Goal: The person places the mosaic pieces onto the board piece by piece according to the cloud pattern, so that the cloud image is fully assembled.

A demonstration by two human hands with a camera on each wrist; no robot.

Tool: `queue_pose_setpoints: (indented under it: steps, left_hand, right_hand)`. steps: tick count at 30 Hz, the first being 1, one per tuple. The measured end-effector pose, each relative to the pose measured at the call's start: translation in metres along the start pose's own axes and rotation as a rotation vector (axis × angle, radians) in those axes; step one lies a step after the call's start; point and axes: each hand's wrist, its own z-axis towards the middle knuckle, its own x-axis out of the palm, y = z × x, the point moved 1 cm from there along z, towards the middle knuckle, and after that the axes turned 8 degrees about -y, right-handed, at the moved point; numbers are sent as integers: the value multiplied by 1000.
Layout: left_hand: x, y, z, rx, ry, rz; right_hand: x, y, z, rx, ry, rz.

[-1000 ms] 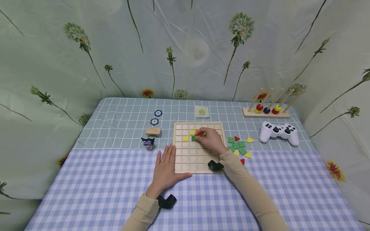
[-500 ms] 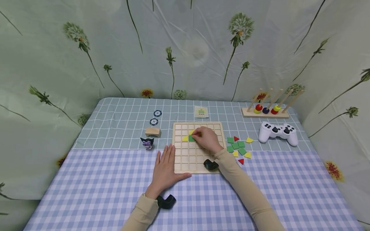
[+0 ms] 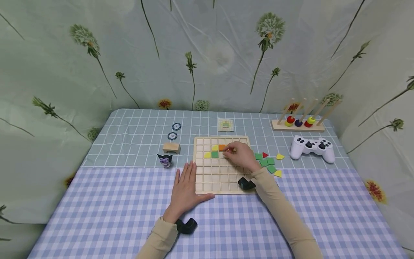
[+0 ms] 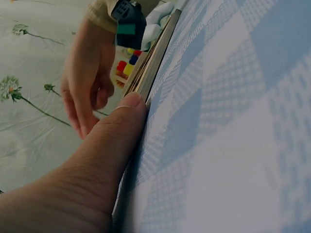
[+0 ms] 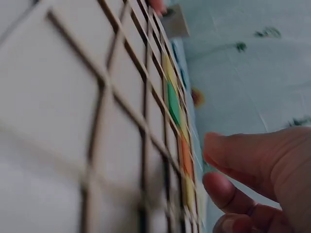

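Note:
My left hand [image 3: 184, 192] lies flat with straight fingers along the left side of the wooden grid board [image 3: 207, 180], its thumb against the front edge. Over the board is my right hand [image 3: 240, 155]; in the right wrist view its thumb and index finger [image 5: 218, 189] stand apart with nothing between them. A green square tile [image 3: 215, 154] sits in a cell beside a yellow tile [image 3: 207, 155]. Behind these lie another yellow tile [image 3: 215, 148] and an orange tile [image 3: 221, 147]. The right wrist view shows one more yellow tile [image 5: 189, 191] past the orange one.
Loose green tiles [image 3: 270, 161], yellow tiles [image 3: 279, 157] and a red triangle [image 3: 265, 155] lie right of the board. A pattern card [image 3: 225, 125] is behind it. Around are a game controller [image 3: 312, 148], a peg stand [image 3: 297, 127], a figurine [image 3: 165, 160], a wooden block [image 3: 171, 148] and chips [image 3: 176, 126].
My right hand moved the green tile slightly left into the cell beside the yellow one, let go and drew back to the right. My left hand has stayed still.

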Motion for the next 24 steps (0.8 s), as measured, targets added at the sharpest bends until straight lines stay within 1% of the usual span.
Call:
queue_pose_setpoints:
  steps: [4, 7, 10, 13, 15, 18, 21, 24]
  left_hand:
    - [-1, 0, -1, -9, 4, -1]
    - [-1, 0, -1, -7, 3, -5]
    - [0, 0, -1, -5, 0, -10]
    - [0, 0, -1, -5, -1, -12]
    - [0, 0, 0, -4, -2, -12]
    - [0, 0, 1, 0, 3, -12]
    - [0, -1, 1, 0, 8, -7]
    - [0, -1, 1, 1, 11, -3]
  right_hand:
    - [-23, -18, -8, 19, -45, -5]
    - [-40, -32, -15, 50, -51, -24]
    - [-54, -45, -21, 91, -14, -75]
    - [-66, -55, -25, 147, 56, -138]
    - [-72, -59, -28, 173, 95, -177]
    - [-77, -64, -31, 193, 138, -201]
    - [-78, -67, -33, 175, 148, -210]
    - [-77, -69, -34, 170, 132, -209]
